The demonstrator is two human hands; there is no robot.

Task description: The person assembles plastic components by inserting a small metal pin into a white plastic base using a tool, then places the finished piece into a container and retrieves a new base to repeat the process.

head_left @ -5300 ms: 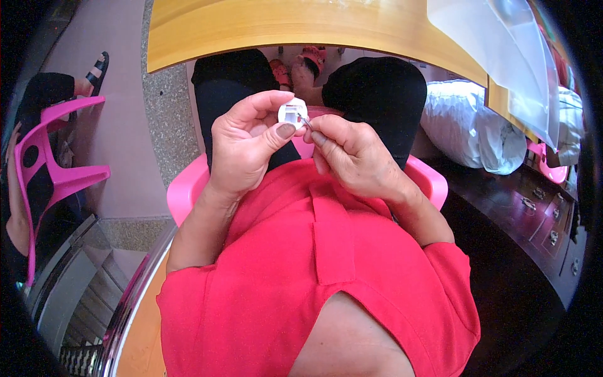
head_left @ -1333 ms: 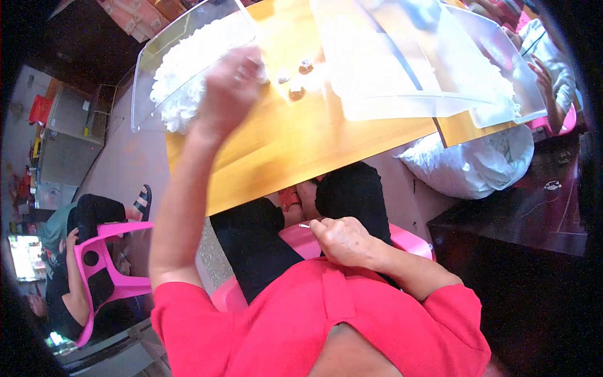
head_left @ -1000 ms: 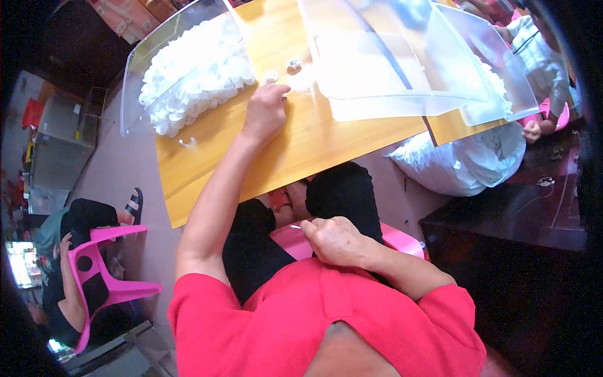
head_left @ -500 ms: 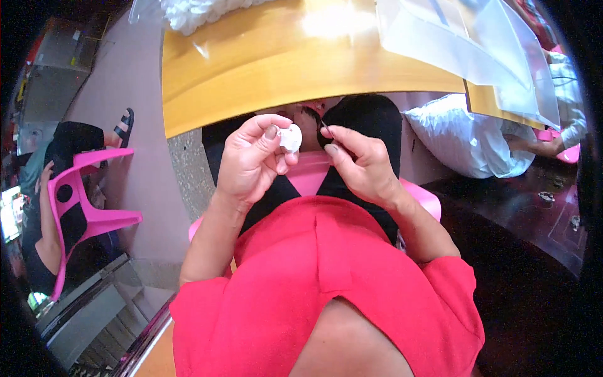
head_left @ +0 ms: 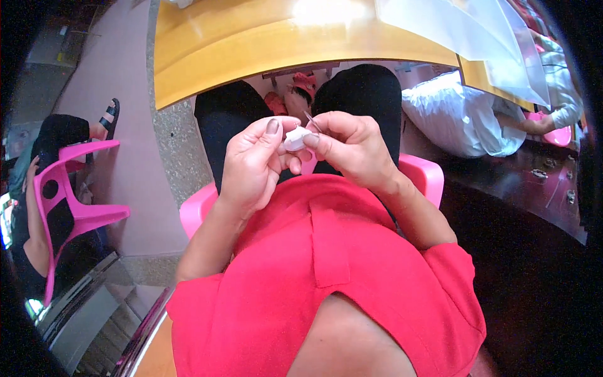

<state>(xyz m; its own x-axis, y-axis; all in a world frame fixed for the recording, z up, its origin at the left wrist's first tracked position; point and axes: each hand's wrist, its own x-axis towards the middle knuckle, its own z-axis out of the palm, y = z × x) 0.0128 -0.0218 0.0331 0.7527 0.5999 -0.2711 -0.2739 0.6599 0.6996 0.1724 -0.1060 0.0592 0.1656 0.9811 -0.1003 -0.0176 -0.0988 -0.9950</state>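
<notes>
A small white plastic piece is pinched between the thumb and fingers of my left hand. It is held over my lap, just short of the table edge. My right hand is closed on a thin dark pointed tool, whose tip sticks out past the fingertips. The right thumb touches the right side of the white piece. The fingers partly hide both things, and I cannot make out the exact kind of either one.
A glossy yellow-brown table lies ahead, with translucent plastic bins at its right. Beyond my right knee sits a full white sack, near another person's arm. At the left, someone sits on a pink chair.
My right hand has moved left with the thin tool, and its thumb now meets the white piece. The piece has been turned. The view has shifted, so the table sits higher.
</notes>
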